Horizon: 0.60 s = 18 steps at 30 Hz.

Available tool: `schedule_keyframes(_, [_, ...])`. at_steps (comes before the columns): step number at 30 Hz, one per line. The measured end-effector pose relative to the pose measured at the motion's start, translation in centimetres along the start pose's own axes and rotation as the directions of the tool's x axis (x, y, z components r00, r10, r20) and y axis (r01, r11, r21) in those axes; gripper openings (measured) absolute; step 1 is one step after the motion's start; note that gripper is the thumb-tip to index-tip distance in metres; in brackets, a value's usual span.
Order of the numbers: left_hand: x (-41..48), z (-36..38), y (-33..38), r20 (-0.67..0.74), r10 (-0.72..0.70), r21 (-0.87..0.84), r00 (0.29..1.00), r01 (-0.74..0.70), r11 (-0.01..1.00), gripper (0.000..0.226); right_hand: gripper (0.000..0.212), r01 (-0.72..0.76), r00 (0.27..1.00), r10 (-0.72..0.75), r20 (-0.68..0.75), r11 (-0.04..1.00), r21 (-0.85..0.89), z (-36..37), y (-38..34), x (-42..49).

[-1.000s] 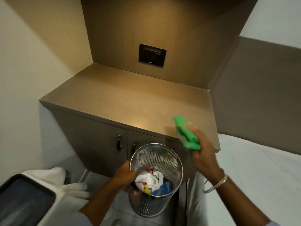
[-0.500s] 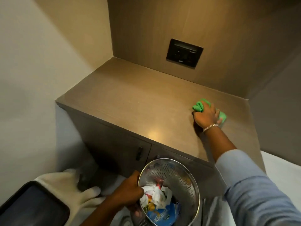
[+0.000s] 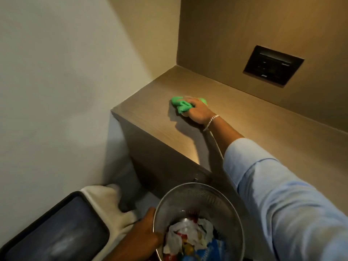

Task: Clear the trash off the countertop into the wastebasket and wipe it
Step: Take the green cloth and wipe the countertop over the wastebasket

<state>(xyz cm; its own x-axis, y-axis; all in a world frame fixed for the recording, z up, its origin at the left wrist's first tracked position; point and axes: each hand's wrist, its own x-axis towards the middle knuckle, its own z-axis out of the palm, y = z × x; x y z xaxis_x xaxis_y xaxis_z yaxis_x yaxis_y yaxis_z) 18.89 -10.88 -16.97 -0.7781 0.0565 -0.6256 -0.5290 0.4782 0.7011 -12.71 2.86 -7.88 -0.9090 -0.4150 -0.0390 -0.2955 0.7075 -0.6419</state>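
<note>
Wood-grain laminate alcove against a plain cream wall, shot looking steeply down.

Nearest: wastebasket (image 3: 222, 196) at bottom centre, round perforated metal with a shiny rolled rim, mouth facing up at the camera. It held the trash (image 3: 190, 236): crumpled white paper, red and yellow scraps, a blue printed wrapper. Left hand (image 3: 146, 235) was curled over the near-left rim, thumb outside and fingers wrapped round the edge, so it had hold of the bin.

Left of that sat a dark rounded-corner panel (image 3: 56, 234), smooth and slightly glossy, with an off-white towel (image 3: 107, 202), soft and rumpled, draped over its far end.

Right arm ran diagonally from bottom right up to the counter, in a light blue sleeve (image 3: 282, 200) pushed up the forearm. A metal chain bracelet (image 3: 211, 120) sat at the wrist.

Countertop (image 3: 244, 132) was flat, matte brown with fine straight grain, its square left front corner close to the wall. Cabinet front below was the same finish.

Right hand (image 3: 196, 112) lay palm down near the counter's left end, fingers closed loosely over a bunched green cloth (image 3: 181, 105) and pressing it onto the surface. Cloth was soft and wadded, no clean long axis; most of it stuck out left of the fingers, a small bit behind them.

Farthest: back panel, same wood tone, with a black rectangular socket plate (image 3: 273, 66) set flush, long side horizontal.
</note>
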Motion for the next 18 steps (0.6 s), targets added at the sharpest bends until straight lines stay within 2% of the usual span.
schedule_keyframes(3, [-1.0, -1.6, -0.6, -0.053, -0.021, -0.018, 0.998, 0.020, 1.000, 0.037, 0.030, 0.043, 0.989, -0.059, 0.137, 0.992, 0.119, 0.1, -1.1, -0.6])
schedule_keyframes(6, [-1.7, -2.2, -0.1, -0.039, 0.007, 0.006, 0.999, -0.007, 1.000, 0.037, 0.026, 0.061, 0.965, -0.075, 0.251, 0.996, 0.061, -0.4, -0.4, -2.9])
schedule_keyframes(9, [-2.4, -1.7, 1.4, 0.046, 0.005, -0.088, 0.999, -0.001, 0.996, 0.038, 0.027, 0.032, 0.954, -0.044, 0.296, 0.998, 0.045, -2.1, 1.5, -6.4])
schedule_keyframes(15, [-4.7, 2.1, 3.3, 0.080, -0.018, -0.153, 0.997, 0.030, 0.988, 0.052, 0.029, -0.092, 0.976, 0.077, 0.204, 0.994, 0.063, -6.6, 7.5, -16.8])
schedule_keyframes(18, [-5.9, 6.0, 2.7, 0.071, -0.040, -0.133, 0.997, 0.049, 0.990, 0.047, 0.032, -0.139, 0.979, 0.134, 0.155, 0.990, 0.018, -9.3, 10.6, -23.6])
